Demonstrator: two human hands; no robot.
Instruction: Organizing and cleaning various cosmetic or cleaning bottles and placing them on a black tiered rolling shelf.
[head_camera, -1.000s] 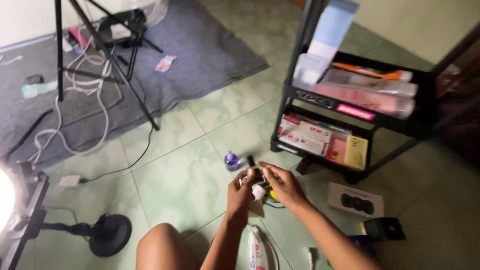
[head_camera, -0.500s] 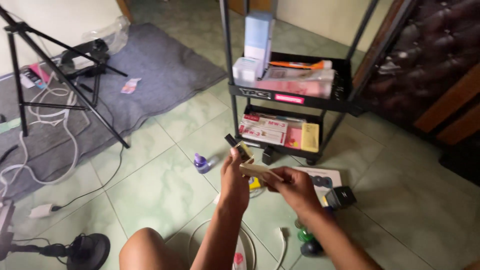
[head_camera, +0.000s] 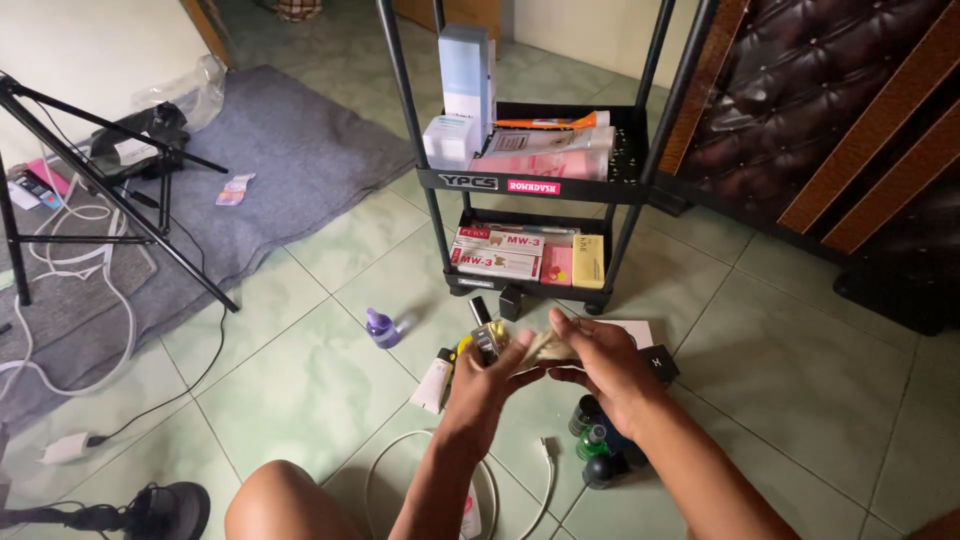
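Now both hands meet: left hand (head_camera: 490, 372) grasping dark tube (head_camera: 484, 335), right hand (head_camera: 600, 365) pinching crinkly wrapper (head_camera: 545, 347) — prob. light, soft; cart (head_camera: 530, 183) at 12.

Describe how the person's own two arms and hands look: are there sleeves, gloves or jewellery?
Both arms enter from the bottom edge and are bare to the edge of the picture: no sleeves show. The left hand and the right hand wear no gloves. No ring, watch or bracelet can be seen on either wrist or fingers.
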